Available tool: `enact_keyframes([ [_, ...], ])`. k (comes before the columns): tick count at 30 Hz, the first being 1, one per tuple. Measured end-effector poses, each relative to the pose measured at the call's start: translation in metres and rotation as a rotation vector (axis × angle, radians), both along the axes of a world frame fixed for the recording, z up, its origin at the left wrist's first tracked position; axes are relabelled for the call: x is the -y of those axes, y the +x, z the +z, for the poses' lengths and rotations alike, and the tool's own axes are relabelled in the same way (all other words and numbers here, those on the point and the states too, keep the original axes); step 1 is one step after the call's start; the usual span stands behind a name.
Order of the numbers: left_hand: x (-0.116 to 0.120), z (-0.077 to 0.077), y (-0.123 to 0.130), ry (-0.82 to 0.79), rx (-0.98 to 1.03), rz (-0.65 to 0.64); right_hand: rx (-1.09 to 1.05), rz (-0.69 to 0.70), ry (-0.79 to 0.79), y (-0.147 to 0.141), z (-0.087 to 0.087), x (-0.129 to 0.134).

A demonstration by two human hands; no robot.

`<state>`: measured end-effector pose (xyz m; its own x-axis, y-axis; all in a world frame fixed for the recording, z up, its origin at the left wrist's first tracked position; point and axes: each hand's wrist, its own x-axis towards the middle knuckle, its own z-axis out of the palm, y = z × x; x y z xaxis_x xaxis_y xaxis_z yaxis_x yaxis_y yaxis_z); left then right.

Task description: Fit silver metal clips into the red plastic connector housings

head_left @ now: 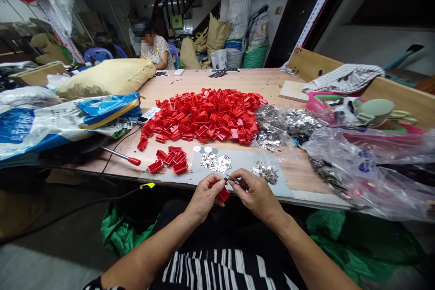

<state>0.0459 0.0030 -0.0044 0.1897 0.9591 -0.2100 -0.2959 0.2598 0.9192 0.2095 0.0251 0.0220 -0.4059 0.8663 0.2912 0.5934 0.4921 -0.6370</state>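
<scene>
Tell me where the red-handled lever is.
In the head view, the red-handled lever lies on the left, left of the small group of red parts.

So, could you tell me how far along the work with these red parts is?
Possibly early: the small red group set apart may be finished, though details are too small to confirm. The left hand holds one red part, the right hand a slim tool. The large red pile probably remains.

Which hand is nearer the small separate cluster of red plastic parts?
Left: the left hand is right of the cluster, nearer the body; the right hand is farther right.
</scene>
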Motion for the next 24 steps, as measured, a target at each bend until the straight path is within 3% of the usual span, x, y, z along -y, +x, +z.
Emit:
enact_keyframes([
  [12, -0.001, -0.007, 0.003, 0.032, -0.12, 0.008, 0.062, 0.079, 0.237, 0.003, -0.008, 0.003],
  [16, 0.0, -0.005, 0.002, 0.004, -0.033, 0.006, 0.014, 0.054, 0.195, 0.004, -0.005, 0.003],
  [21, 0.002, 0.001, -0.004, 0.034, 0.223, -0.042, -0.081, -0.089, 0.122, 0.009, 0.004, 0.003],
  [24, 0.002, 0.0, -0.006, 0.168, 0.15, 0.003, -0.089, -0.12, 0.088, 0.011, 0.007, 0.006],
])
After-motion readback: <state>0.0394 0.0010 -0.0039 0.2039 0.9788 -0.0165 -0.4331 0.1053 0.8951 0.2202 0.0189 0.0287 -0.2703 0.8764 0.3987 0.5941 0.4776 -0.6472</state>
